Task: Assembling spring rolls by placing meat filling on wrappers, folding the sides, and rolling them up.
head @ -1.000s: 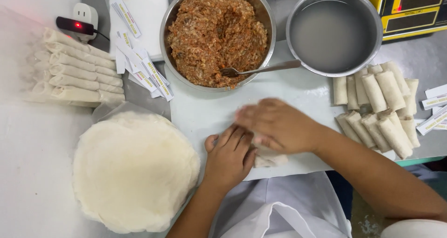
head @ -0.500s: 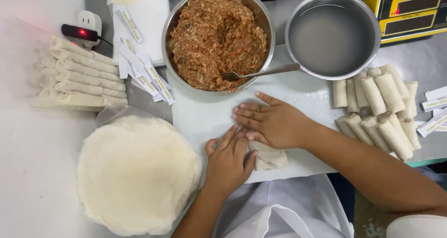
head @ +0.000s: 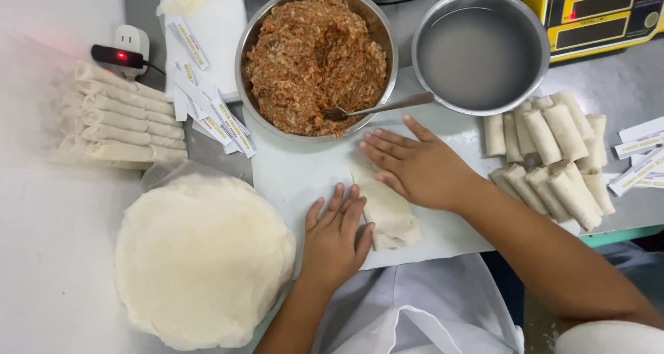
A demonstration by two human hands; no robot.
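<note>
While flat, roll [head: 387, 212] between both hands' fingers [head: 346, 205].

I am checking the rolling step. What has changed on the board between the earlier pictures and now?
The right hand slid up the white board, away from the body, with its fingers now spread flat. The roll, mostly hidden under both hands before, now lies longer and in plain view. The left hand stayed flat beside it. Nothing was picked up or let go. The filling bowl, spoon and wrapper stack stayed put.

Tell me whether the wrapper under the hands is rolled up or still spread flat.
Rolled up. The wrapper forms a closed tube on the white board, with the right hand on its upper end and the left hand beside it.
</note>
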